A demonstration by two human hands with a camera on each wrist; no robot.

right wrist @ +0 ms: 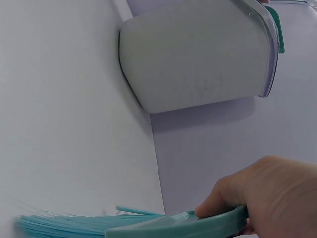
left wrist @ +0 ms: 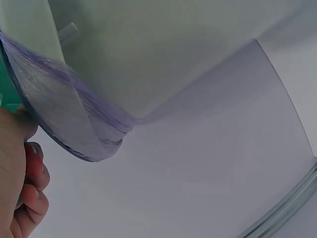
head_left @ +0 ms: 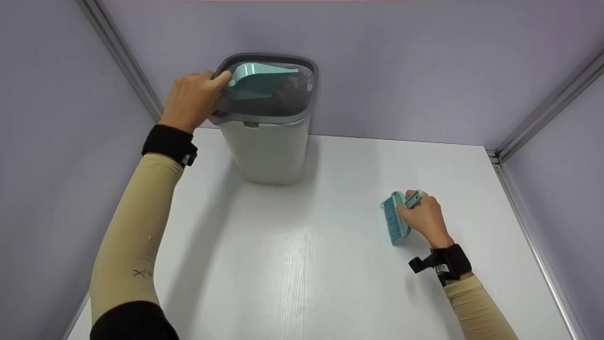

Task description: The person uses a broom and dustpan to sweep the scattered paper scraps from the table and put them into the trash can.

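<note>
The left hand (head_left: 191,100) clamps the handle of a light, stiff teal plastic dustpan (head_left: 258,80) over the grey bin (head_left: 269,151), while the right hand (head_left: 424,217) grips the soft-bristled teal brush (head_left: 394,220) by its rigid back.

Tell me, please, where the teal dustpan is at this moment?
In the head view the dustpan sits at upper left, held by the left hand over the open top of the white bin.

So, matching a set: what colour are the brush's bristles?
Teal, like the brush body; clearest in the head view.
</note>
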